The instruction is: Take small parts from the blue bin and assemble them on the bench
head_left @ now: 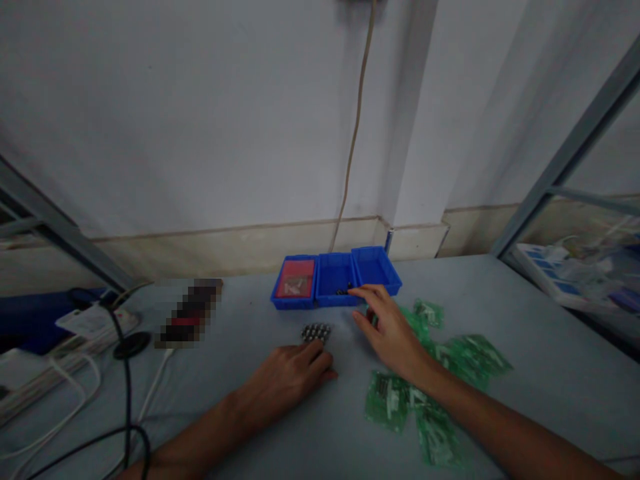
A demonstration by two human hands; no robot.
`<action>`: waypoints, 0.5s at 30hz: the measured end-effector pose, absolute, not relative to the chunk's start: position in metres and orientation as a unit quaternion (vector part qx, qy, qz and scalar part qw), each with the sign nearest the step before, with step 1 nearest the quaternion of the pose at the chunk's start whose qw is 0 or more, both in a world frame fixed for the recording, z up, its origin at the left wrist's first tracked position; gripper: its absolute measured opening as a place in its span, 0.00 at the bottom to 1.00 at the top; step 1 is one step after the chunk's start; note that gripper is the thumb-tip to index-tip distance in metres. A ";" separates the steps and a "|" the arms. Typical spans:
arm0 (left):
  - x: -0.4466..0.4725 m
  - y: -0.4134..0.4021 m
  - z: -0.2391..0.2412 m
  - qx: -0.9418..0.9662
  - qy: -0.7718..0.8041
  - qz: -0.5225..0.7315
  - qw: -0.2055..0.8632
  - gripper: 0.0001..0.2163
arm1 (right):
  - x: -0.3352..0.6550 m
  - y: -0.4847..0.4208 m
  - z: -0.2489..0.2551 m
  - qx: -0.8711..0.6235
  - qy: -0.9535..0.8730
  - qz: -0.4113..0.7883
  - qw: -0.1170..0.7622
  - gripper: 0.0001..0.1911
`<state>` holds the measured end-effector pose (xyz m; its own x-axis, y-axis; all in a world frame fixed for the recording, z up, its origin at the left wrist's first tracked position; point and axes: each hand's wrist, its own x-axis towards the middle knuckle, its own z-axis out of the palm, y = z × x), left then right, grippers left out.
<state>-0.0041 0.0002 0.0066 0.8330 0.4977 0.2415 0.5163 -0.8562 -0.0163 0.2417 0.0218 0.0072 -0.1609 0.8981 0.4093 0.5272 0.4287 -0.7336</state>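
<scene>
A tight cluster of small shiny metal parts [316,332] lies on the table, too small to name. My left hand [300,368] rests palm down right in front of it, fingers curled together at its near edge; what they hold, if anything, is hidden. My right hand [387,327] hovers by the front edge of the middle blue bin [336,267], thumb and forefinger apart. Something dark shows below its fingers, but I cannot make it out. A few small dark parts [343,291] lie inside that bin. Under and beside my right forearm are several green plastic packets [387,400] with small contents.
The left blue bin [274,298] holds a red sheet and a small clear bag. A right blue bin [375,263] adjoins the middle one. At left are a pixelated object [193,313], cables and a power strip [45,380]. Metal frame bars [565,160] rise at right.
</scene>
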 end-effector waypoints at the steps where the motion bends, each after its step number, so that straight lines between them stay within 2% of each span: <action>1: -0.004 0.000 0.007 -0.957 -0.262 -0.118 0.040 0.14 | 0.241 0.021 0.007 -0.489 -0.732 0.218 0.421 0.22; 9: -0.003 -0.001 0.011 -0.960 -0.261 -0.105 0.016 0.07 | 0.239 0.017 0.013 -0.487 -0.739 0.230 0.405 0.22; 15: -0.003 -0.003 0.012 -0.949 -0.295 -0.108 0.004 0.04 | 0.237 0.016 0.012 -0.480 -0.729 0.225 0.433 0.14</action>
